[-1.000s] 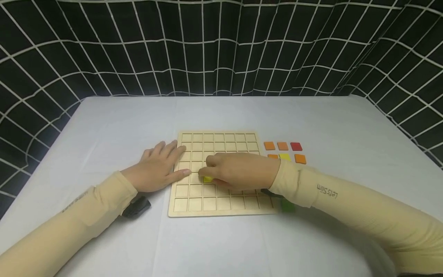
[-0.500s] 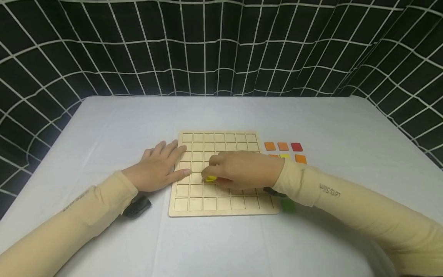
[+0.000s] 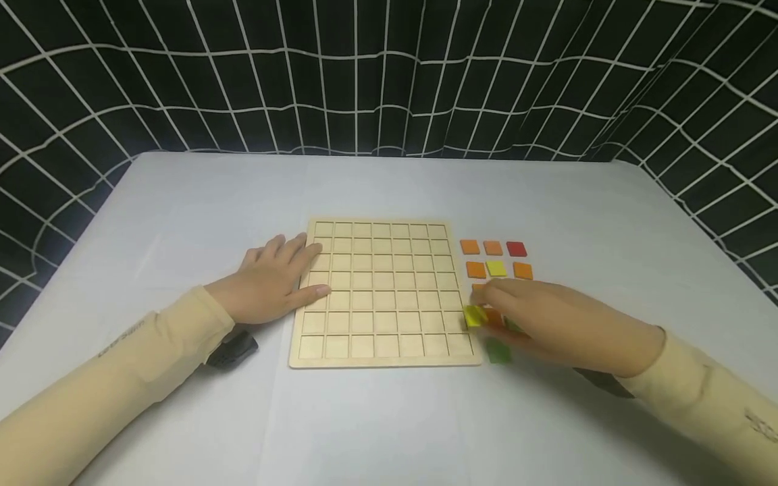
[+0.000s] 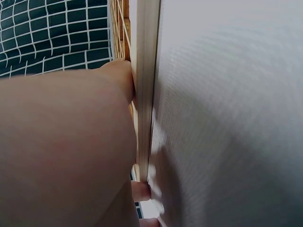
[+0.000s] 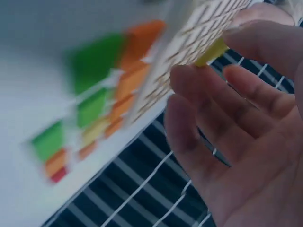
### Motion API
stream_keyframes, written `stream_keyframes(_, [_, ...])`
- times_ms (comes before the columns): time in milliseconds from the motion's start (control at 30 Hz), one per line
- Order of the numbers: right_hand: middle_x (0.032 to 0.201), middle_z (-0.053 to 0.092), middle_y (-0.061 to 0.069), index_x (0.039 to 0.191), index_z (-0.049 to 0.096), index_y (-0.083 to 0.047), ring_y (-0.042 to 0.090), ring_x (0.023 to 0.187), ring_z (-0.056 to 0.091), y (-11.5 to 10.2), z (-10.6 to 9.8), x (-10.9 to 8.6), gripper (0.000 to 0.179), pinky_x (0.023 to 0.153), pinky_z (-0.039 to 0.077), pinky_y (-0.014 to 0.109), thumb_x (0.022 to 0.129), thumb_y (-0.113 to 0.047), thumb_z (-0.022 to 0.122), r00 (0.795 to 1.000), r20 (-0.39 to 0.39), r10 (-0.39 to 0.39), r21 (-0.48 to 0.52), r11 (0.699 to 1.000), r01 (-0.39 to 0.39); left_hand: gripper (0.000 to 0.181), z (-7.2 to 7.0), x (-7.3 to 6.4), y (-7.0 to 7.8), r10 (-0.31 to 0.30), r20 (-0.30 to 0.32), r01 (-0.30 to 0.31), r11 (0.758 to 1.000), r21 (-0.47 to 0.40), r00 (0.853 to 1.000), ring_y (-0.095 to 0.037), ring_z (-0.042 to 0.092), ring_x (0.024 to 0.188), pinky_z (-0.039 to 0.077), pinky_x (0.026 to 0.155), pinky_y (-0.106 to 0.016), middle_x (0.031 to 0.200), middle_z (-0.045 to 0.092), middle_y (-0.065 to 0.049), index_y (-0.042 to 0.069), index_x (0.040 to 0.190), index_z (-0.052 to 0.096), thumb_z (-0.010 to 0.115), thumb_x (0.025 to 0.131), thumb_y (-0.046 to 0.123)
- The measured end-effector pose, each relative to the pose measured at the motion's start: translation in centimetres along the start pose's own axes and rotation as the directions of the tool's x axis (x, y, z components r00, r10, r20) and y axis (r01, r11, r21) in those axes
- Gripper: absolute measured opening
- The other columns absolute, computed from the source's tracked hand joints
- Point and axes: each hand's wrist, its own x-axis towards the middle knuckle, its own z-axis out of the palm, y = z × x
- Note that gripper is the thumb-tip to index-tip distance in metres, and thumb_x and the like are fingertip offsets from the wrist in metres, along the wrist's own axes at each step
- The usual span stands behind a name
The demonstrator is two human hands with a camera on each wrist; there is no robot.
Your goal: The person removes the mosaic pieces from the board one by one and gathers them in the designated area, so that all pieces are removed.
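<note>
A pale wooden board (image 3: 372, 300) cut with a grid of square recesses lies on the white table. My left hand (image 3: 264, 283) rests at its left edge, fingers spread and thumb over the rim. In the left wrist view that hand (image 4: 71, 146) lies against the board's side (image 4: 145, 90). By the board's right edge, my right hand (image 3: 556, 320) pinches a yellow square tile (image 3: 474, 316). The right wrist view shows this tile (image 5: 213, 52) between thumb and fingertip. Beneath the right hand lie an orange-red tile (image 3: 494, 317) and other tiles, partly hidden.
Right of the board lie loose square tiles in rows: several orange ones (image 3: 470, 247), a red one (image 3: 516, 249), another yellow one (image 3: 496, 268) and a green one (image 3: 499, 350). A black curtain with white grid lines (image 3: 389, 88) hangs behind the table.
My right hand has lifted the yellow tile from the board's left-centre recesses and carried it right to the loose tiles. My left hand stays at the left edge; the head view has shifted slightly.
</note>
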Motion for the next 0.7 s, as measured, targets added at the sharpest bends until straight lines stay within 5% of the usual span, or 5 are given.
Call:
stream_keyframes(200, [0.097, 0.055, -0.023, 0.105, 0.056, -0.027, -0.005, 0.083, 0.052, 0.0, 0.5, -5.4, 0.04, 0.074, 0.051, 0.019, 0.074, -0.015, 0.08, 0.99, 0.032, 0.135, -0.036, 0.99, -0.134, 0.075, 0.0, -0.3, -0.1, -0.003, 0.012, 0.003, 1.0, -0.011, 1.0, -0.052, 0.013, 0.14, 0.02, 0.103, -0.067, 0.156, 0.015, -0.025, 0.007, 0.152, 0.019, 0.035, 0.099, 0.057])
stream_keyframes(333, [0.101, 0.056, -0.025, 0.105, 0.059, -0.029, -0.005, 0.086, 0.054, 0.2, 1.3, -6.9, 0.03, 0.076, 0.051, 0.018, 0.08, -0.023, 0.077, 0.991, 0.002, 0.134, -0.033, 0.99, -0.134, 0.074, -0.3, -0.5, -0.2, -0.01, 0.006, 0.01, 1.0, -0.018, 1.0, -0.053, 0.014, 0.139, 0.02, 0.102, -0.068, 0.156, 0.016, -0.025, 0.007, 0.152, 0.019, 0.036, 0.099, 0.056])
stream_keyframes(400, [0.104, 0.056, -0.023, 0.105, 0.061, -0.029, -0.003, 0.089, 0.056, 0.3, 1.7, -7.2, 0.016, 0.079, 0.05, 0.018, 0.093, -0.038, 0.062, 0.994, -0.015, 0.112, -0.031, 0.993, -0.113, 0.074, -0.4, -0.7, -0.2, -0.014, 0.006, 0.014, 1.0, -0.026, 1.0, -0.052, 0.013, 0.139, 0.02, 0.102, -0.068, 0.156, 0.016, -0.025, 0.007, 0.152, 0.019, 0.036, 0.099, 0.056])
stream_keyframes(533, [0.107, 0.056, -0.022, 0.106, 0.062, -0.027, -0.002, 0.092, 0.057, 0.4, 2.3, -7.2, 0.045, 0.083, 0.047, 0.015, 0.098, -0.051, 0.025, 0.995, -0.045, 0.089, -0.018, 0.996, -0.09, 0.074, -0.3, -0.7, -0.1, -0.01, 0.0, 0.01, 1.0, -0.029, 1.0, -0.053, 0.015, 0.139, 0.021, 0.102, -0.068, 0.155, 0.017, -0.026, 0.006, 0.151, 0.021, 0.037, 0.098, 0.056])
stream_keyframes(700, [0.11, 0.057, -0.018, 0.109, 0.063, -0.027, 0.001, 0.095, 0.059, 0.2, 2.1, -7.2, 0.022, 0.081, 0.053, 0.023, 0.092, -0.041, 0.061, 0.992, -0.003, 0.122, -0.032, 0.992, -0.122, 0.074, 0.0, -0.6, 0.0, -0.009, 0.001, 0.009, 0.999, -0.033, 1.0, -0.053, 0.014, 0.139, 0.02, 0.103, -0.068, 0.156, 0.017, -0.025, 0.007, 0.152, 0.021, 0.037, 0.098, 0.056])
